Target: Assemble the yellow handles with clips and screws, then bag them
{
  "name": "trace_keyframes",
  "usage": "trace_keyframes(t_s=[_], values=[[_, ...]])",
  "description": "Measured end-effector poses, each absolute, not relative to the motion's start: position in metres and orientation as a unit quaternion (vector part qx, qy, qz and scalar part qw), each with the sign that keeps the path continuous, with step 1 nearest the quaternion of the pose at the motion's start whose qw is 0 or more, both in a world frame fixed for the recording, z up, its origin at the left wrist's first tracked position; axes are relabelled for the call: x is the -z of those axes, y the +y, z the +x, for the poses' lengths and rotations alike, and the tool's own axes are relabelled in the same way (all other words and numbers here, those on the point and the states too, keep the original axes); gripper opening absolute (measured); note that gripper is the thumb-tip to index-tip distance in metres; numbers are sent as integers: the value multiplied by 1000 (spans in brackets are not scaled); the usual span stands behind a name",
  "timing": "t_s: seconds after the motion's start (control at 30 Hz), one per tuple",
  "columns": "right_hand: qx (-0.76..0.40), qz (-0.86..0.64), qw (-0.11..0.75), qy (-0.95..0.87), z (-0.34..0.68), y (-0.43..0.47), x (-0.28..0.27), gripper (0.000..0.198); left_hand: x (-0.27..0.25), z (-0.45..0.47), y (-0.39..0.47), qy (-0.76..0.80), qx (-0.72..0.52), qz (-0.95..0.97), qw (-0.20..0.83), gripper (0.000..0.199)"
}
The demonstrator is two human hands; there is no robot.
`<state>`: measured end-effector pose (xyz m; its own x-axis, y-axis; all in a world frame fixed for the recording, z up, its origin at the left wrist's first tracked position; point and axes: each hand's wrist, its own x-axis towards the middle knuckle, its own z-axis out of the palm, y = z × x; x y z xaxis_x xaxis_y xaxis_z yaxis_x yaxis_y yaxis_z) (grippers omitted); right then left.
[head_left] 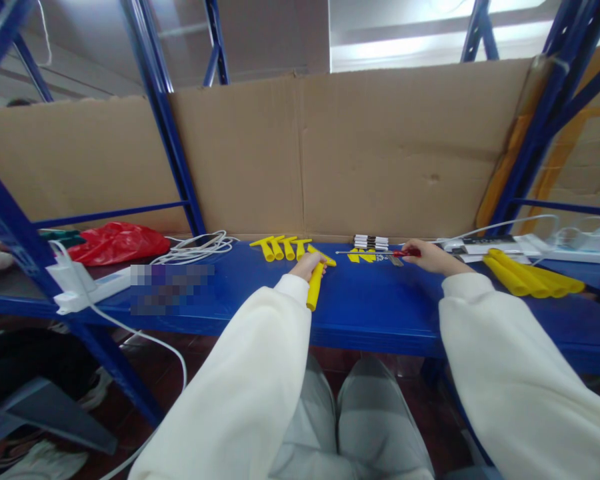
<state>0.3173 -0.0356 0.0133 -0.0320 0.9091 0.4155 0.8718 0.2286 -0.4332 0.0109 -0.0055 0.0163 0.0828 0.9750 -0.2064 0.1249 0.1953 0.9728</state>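
My left hand (307, 266) is closed around a yellow T-shaped plastic piece (315, 288), its tube pointing down toward me and its crossbar at the top. My right hand (420, 257) grips the red handle of a screwdriver (363, 253), whose long metal shaft lies level and points left toward the yellow piece, apart from it. Left of my left hand, several similar yellow T-shaped pieces (279, 249) stand in a row. Beneath and behind the screwdriver shaft are small flat yellow parts (355, 257), tiny metal bits (380, 257) and a stack of white-and-black cylinders (365, 241).
Several yellow tubes (523, 275) lie at the right of the blue bench (375, 313). A red plastic bag (123, 241), coiled white cable (200, 247) and white power strip (103, 285) are at the left. A cardboard panel (380, 147) and blue posts (173, 133) stand behind.
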Motion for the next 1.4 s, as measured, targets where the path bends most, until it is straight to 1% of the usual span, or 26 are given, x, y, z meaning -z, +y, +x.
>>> trace_keyframes(t_s=[0.13, 0.27, 0.67, 0.9, 1.13, 1.4], values=[[-53, -616, 307, -724, 307, -36, -13, 10, -15, 14, -7, 550, -397, 529, 511, 21], [-46, -609, 299, -733, 306, -33, -10, 9, -15, 14, -8, 545, -404, 542, 497, 25], [-38, -607, 290, -739, 313, -29, -6, 10, -13, 14, -5, 555, -389, 550, 488, 26], [-28, -600, 299, -741, 320, -23, -3, 11, -12, 12, -4, 548, -390, 554, 490, 17], [-29, -589, 297, -751, 321, -24, -4, 14, -12, 12, -3, 551, -396, 549, 487, 13], [-29, -593, 291, -750, 317, -27, -6, 12, -11, 12, -1, 555, -398, 547, 484, 11]])
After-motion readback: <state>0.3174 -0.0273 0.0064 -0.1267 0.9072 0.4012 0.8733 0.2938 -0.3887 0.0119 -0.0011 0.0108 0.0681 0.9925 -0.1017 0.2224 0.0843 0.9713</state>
